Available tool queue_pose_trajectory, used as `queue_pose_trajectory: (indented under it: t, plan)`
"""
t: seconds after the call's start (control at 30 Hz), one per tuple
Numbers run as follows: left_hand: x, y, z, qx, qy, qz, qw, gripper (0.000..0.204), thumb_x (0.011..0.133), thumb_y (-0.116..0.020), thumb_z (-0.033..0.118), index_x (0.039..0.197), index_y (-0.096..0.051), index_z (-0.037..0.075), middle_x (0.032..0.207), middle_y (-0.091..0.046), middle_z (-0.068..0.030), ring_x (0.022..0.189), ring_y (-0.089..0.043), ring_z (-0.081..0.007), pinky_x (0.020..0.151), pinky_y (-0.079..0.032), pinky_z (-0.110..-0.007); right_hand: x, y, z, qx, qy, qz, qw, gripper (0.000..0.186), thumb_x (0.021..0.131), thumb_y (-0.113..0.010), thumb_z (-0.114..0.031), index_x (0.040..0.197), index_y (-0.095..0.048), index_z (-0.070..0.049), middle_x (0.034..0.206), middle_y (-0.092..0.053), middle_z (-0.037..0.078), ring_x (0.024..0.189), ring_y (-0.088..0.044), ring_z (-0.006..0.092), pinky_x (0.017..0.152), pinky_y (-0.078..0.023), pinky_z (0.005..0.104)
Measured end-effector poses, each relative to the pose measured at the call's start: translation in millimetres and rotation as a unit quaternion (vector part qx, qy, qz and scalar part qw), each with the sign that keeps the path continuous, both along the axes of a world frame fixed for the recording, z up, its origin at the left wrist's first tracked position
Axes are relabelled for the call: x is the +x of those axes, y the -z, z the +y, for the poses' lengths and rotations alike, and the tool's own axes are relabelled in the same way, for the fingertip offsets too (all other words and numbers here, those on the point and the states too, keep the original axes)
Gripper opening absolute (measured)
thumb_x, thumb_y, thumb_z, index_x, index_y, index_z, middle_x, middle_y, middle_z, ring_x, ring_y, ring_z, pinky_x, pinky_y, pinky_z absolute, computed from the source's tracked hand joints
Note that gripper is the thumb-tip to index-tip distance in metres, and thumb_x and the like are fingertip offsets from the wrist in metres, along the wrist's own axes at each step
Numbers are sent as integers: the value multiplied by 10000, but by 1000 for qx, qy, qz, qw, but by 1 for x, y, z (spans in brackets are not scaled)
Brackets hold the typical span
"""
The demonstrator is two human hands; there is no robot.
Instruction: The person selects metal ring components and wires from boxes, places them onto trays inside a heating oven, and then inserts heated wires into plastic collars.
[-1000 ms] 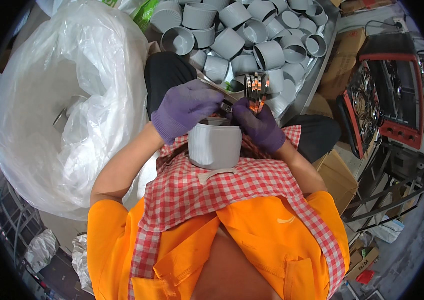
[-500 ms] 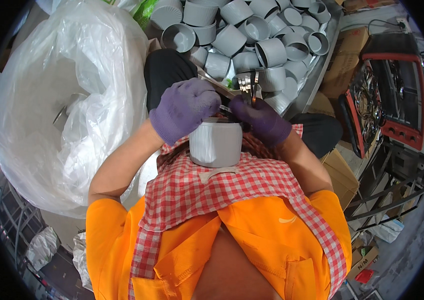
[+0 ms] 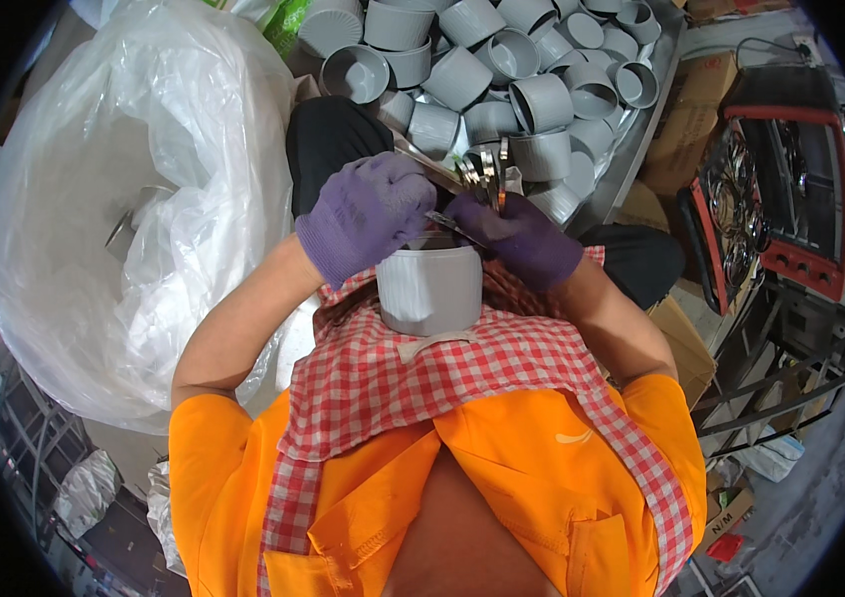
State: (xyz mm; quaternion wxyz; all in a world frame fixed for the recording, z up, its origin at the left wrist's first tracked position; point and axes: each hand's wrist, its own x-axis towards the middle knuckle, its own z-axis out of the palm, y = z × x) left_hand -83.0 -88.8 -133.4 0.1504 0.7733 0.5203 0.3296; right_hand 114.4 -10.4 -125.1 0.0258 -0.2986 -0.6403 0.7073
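A grey ribbed cup (image 3: 429, 292) stands upright in my lap against the checked apron, its rim just below both hands. My left hand (image 3: 367, 217), in a purple glove, is closed at the rim's left side. Its fingers pinch one end of a thin, dark shiny strip (image 3: 445, 223) that spans the gap between the hands over the cup. My right hand (image 3: 524, 239), also gloved in purple, is closed around several shiny curved metal bands (image 3: 485, 179) that stick up from its fingers. Both hands' fingertips are partly hidden.
Many grey cups (image 3: 457, 80) lie heaped in a metal-edged tray ahead. At left, a large clear plastic bag (image 3: 54, 298) stands open with a cup inside. On the right are a red-framed case (image 3: 801, 274) with shiny metal rings and a cardboard box (image 3: 686, 119).
The right hand has shifted slightly left, and the metal bands in it have fanned apart. More of the thin strip shows between the hands. The cup stays almost in place.
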Motion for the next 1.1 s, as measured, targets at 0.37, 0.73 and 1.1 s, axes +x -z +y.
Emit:
queue_pose_trajectory:
  t: [0.37,0.73,1.1]
  plan:
    - [-3,6,1,11,1,-56,998,201,624,-655,21,750,-506,68,751,-522,-91,678,-533,-279,621,-450,-355,-4,-8,9,-162,46,-56,984,221,818,-578,-198,971,-624,-46,806,-575,-5,723,-495,87,662,-400,238]
    - [-7,5,-6,-26,34,-37,998,197,712,-655,52,901,-598,62,857,-585,-104,791,-578,-289,691,-483,-347,-5,-12,13,-262,74,-7,962,357,796,-612,-148,1129,-574,-23,975,-621,59,897,-580,133,807,-440,256]
    - [7,10,-9,-233,-46,-329,914,502,758,-615,31,1236,-462,35,969,-579,-61,857,-560,-150,785,-450,-265,-3,-2,10,-287,164,42,943,307,823,-608,-161,1093,-520,-44,942,-601,59,874,-578,150,803,-455,298]
